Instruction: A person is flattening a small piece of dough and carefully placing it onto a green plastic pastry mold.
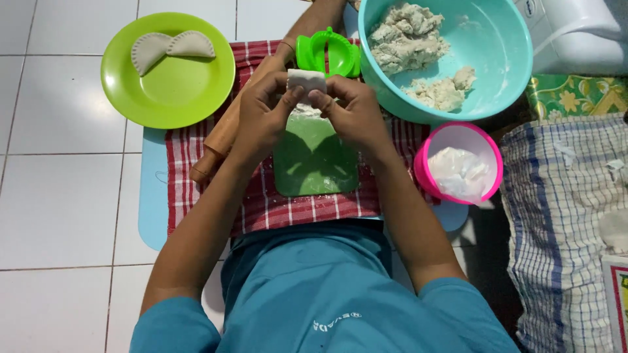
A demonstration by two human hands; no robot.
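- We are pinching a small white piece of dough point(306, 81) between our left hand point(261, 111) and right hand point(353, 111), both grasping it above the green board point(315, 163).
- A rolling pin point(226, 131) is lying beside our left hand on the red checked cloth point(190, 170).
- 2 folded dumplings point(171, 47) are sitting on the green plate point(176, 91).
- The teal bowl point(504, 59) is holding dough lumps point(409, 36).

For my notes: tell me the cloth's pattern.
Red-and-white checked cloth, clearest in the head view.
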